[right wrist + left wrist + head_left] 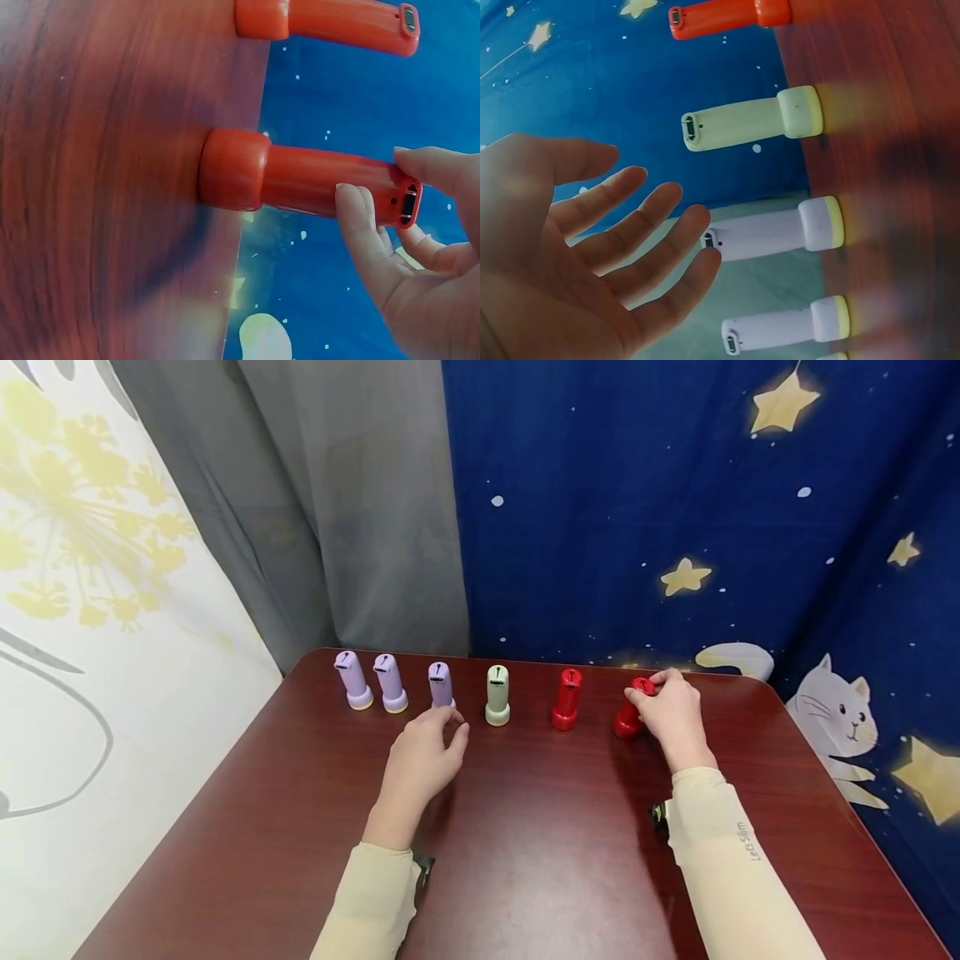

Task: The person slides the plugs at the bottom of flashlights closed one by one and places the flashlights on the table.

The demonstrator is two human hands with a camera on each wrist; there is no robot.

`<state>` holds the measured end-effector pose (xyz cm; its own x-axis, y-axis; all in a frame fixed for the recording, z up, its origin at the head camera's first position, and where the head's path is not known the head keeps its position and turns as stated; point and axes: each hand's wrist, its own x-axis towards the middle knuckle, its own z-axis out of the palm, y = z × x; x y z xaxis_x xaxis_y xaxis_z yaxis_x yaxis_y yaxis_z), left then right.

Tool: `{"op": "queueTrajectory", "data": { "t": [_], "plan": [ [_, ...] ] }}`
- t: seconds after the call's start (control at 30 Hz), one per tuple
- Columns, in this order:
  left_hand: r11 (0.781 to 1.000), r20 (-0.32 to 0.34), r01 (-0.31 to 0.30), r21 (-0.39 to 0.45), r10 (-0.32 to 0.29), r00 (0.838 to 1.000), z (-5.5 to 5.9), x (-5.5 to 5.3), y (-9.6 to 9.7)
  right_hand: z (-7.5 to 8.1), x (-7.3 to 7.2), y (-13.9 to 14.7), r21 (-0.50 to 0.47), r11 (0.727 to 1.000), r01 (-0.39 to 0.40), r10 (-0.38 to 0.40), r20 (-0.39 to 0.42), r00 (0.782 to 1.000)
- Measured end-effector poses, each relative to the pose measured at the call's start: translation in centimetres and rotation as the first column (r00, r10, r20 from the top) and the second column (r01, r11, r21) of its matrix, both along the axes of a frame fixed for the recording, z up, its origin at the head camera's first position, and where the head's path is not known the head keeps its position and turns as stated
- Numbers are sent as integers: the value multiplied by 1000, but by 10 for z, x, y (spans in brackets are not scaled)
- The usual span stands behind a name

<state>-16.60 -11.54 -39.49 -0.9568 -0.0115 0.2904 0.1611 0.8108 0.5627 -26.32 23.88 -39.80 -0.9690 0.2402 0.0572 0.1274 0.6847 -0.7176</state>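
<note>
Several small flashlights stand on their heads in a row at the back of the table. My right hand [672,710] pinches the top end of the rightmost red flashlight [307,176] between thumb and fingers; its wide head rests on the tabletop. To its left is another red flashlight [567,699], then a pale green flashlight [497,697]. My left hand [426,755], fingers loosely bent and holding nothing, hovers before the nearest purple flashlight [769,234], partly hiding its lower end in the head view. Two more purple flashlights stand left of it, one in the middle [391,683] and one outermost [353,680].
The dark red-brown table [525,852] has rounded back corners. Behind it hang a grey curtain [375,510] and a blue star-patterned curtain [600,527]. A white patterned wall [112,693] stands to the left. A yellowish glow shows at the bases of the green and purple flashlights.
</note>
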Motion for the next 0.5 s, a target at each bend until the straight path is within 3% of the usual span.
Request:
{"op": "queueTrajectory", "data": {
  "t": [0.2, 0.5],
  "plan": [
    [1000, 33, -23, 0, 23, 999, -2, 3, -4, 3, 4, -4, 43, 999, 4, -5, 4, 1000],
    [998, 25, -53, -21, 54, 998, 2, 3, -11, 7, 10, -1, 136, 990, -43, 40, 24, 999]
  ]
}}
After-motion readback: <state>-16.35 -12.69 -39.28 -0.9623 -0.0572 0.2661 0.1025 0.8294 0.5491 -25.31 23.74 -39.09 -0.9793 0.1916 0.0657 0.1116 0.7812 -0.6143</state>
